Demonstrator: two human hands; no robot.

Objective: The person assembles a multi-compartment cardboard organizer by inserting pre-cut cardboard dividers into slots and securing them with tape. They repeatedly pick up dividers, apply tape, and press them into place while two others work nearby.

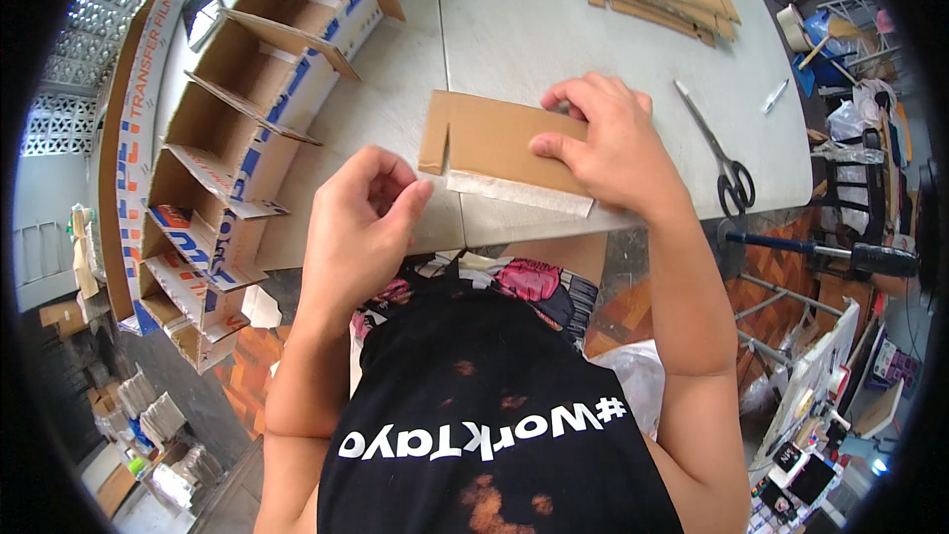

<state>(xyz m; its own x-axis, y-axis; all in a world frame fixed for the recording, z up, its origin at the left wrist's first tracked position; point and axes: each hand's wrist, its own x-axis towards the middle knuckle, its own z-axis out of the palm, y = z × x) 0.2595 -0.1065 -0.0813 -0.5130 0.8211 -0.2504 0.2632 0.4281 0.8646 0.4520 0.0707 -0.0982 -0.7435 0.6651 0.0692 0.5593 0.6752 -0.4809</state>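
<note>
right hand (615,146): fingers pinched on brown rectangular slotted cardboard panel (509,138), at white bench's (534,20) near edge | left hand (364,206): fingers curled, hold unclear | risk: projecting white tape-like strip (516,194) may crease if brushed; tugging could tear slotted end

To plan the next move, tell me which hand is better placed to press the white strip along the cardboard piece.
Probably the left hand: it is close to the left end of the white strip and seems not to hold the cardboard piece, while the right hand holds that piece's right end.
</note>
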